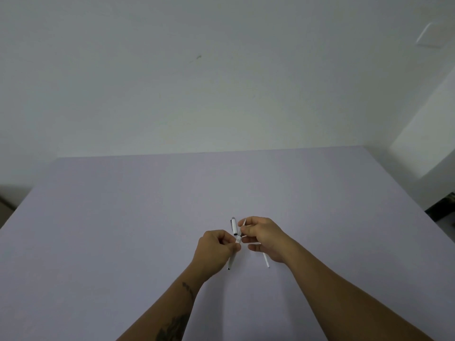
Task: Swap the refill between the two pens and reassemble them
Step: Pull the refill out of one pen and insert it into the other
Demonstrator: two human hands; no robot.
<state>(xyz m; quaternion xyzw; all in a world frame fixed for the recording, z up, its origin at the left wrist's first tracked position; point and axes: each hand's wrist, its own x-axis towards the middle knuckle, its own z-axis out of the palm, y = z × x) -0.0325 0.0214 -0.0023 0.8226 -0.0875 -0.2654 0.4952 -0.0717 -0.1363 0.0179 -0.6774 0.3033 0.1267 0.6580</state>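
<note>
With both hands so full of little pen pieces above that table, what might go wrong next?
1. The right hand seems to hold several pieces at once: a clipped upper section, a thin refill and a white tube. One could slip out.
2. The white parts look alike, so barrels might get mixed up.
3. The left hand pinches its barrel near one end; it may pivot.

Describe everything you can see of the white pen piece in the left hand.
The slim white plastic pen barrel is held in the left hand above the lilac table. It slants, its dark-tipped lower end pointing toward the person and its upper end at the fingertips, meeting the clipped white pen section pinched by the right hand. Whether the two are joined cannot be told.
</note>
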